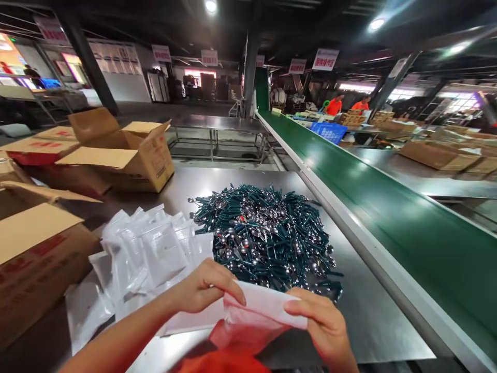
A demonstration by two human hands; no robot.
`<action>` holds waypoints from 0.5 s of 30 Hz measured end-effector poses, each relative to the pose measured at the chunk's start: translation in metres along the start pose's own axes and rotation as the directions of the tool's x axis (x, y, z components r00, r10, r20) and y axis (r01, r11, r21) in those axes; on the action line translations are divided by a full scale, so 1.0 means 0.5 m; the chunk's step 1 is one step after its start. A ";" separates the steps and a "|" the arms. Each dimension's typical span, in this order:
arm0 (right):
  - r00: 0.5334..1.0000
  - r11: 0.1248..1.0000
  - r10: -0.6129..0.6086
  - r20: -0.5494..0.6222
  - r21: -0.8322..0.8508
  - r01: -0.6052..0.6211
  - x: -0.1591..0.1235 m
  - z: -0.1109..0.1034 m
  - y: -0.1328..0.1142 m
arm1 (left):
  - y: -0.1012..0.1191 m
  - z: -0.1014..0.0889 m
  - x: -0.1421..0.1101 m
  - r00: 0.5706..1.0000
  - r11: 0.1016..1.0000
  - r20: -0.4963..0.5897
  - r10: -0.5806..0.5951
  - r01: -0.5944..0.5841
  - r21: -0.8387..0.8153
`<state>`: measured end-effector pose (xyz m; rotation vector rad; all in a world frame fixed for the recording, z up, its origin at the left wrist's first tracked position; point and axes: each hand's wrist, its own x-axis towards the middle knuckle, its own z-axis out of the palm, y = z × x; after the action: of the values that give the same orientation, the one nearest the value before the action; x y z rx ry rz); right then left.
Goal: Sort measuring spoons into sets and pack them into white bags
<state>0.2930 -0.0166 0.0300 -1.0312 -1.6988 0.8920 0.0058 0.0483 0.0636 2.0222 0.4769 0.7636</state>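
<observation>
My left hand [204, 287] pinches the left edge of a small clear plastic bag [258, 311] held low in front of me. My right hand [322, 324] grips the same bag at its right edge, thumb on top. Orange-red cloth shows through the bag from below. Just beyond the bag lies a big heap of dark green-handled metal spoons [264, 235] on the steel table [373, 311]. To the left of the heap sits a loose pile of empty clear plastic bags [147, 254].
Open cardboard boxes stand at the left [34, 259] and back left [124, 150]. A green conveyor belt [388, 207] runs along the table's right side. Two people in orange shirts [334, 106] work far down the belt near a blue crate [329, 131].
</observation>
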 end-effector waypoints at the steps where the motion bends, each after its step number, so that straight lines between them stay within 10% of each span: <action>1: 1.000 0.999 -0.031 -0.002 0.009 0.031 -0.004 0.001 0.004 | 0.006 0.000 0.001 1.000 0.999 0.026 0.000 0.001 -0.032; 9: 0.882 0.988 -0.145 -0.449 -0.107 0.108 0.013 0.079 0.018 | -0.006 0.061 0.005 0.932 0.972 -0.338 0.131 -0.055 0.227; 15: 0.844 0.986 -0.038 -0.535 0.116 0.117 0.000 0.108 0.030 | -0.004 0.078 -0.011 0.833 0.922 -0.444 0.330 -0.184 0.340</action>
<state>0.2456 -0.0168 0.0002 -0.9893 -1.1780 0.5896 0.0280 0.0221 0.0439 2.1755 0.6364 1.4782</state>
